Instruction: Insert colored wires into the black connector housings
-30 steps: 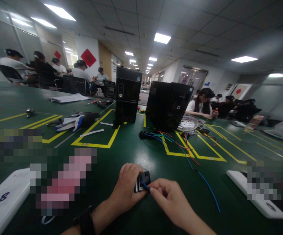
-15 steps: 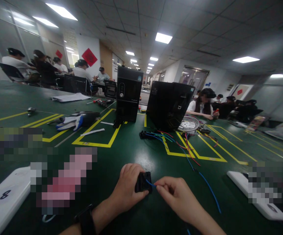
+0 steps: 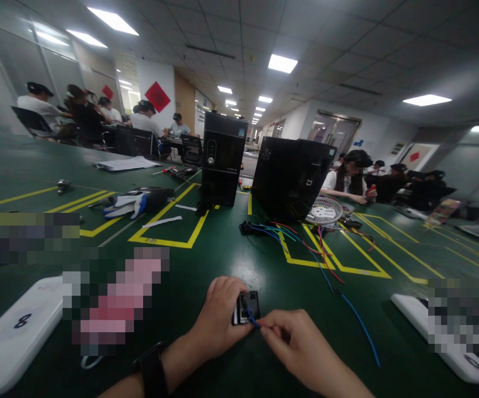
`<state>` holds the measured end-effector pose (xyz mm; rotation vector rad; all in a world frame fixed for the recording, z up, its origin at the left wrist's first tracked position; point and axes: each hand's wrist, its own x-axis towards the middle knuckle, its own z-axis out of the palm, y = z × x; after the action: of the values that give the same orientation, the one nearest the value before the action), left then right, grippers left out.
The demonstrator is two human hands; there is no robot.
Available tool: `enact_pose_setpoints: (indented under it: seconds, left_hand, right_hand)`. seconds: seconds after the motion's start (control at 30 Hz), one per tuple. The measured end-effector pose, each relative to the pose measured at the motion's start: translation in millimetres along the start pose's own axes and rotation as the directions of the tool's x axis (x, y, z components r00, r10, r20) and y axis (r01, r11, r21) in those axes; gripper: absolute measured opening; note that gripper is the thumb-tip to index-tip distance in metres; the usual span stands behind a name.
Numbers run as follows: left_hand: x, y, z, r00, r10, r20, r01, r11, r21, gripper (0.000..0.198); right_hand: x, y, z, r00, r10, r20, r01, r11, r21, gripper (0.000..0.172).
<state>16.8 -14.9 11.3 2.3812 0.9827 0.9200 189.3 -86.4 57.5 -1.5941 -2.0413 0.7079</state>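
Observation:
My left hand (image 3: 222,310) is wrapped round a small black box-like part (image 3: 253,301), its open face turned toward me. A short blue wire (image 3: 251,315) comes out of that part. Its outer end is pinched between the thumb and index finger of my right hand (image 3: 291,337). The inside of the black part is too small to make out. Farther right, a longer blue wire (image 3: 359,323) lies loose on the green table (image 3: 198,271). Beyond my hands lies a black part with a bundle of coloured wires (image 3: 259,228).
Two black computer towers (image 3: 222,166) (image 3: 291,177) stand at the back. A white round basket (image 3: 324,211) sits beside the right one. Gloves (image 3: 125,205), paper sheets (image 3: 127,163) and white devices (image 3: 27,326) (image 3: 438,337) lie around. A person (image 3: 351,179) sits across the table.
The black part has tilted, so more of its open face shows. My right hand has moved slightly down with the wire. The whole view has shifted a little.

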Motion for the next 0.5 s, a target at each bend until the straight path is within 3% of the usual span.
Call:
enact_pose_setpoints:
  seconds: [0.13, 0.23, 0.37, 0.5]
  left_hand:
    - [-0.3, 0.1, -0.4, 1.0, 0.01, -0.006, -0.01, 1.0, -0.002, 0.033]
    - [-0.3, 0.3, -0.7, 1.0, 0.006, -0.009, -0.006, 1.0, -0.004, 0.037]
    - [-0.6, -0.4, -1.0, 1.0, -0.017, -0.013, 0.017, 0.999, -0.029, 0.038]
    - [-1.0, -1.7, -1.5, 0.999, -0.04, -0.007, 0.04, 0.997, -0.059, 0.037]
  right_hand:
    - [0.5, 2.3, -12.2, 0.994, 0.019, -0.111, -0.019, 1.0, 0.004, 0.022]
    - [0.4, 5.6, -17.1, 0.963, 0.045, -0.266, -0.027, 0.997, 0.069, 0.025]
    - [-1.2, 9.3, -29.1, 0.861, 0.16, -0.482, 0.012, 0.943, 0.333, 0.031]
    - [-0.4, 11.1, -52.0, 0.736, 0.281, -0.615, 0.188, 0.789, 0.585, 0.036]
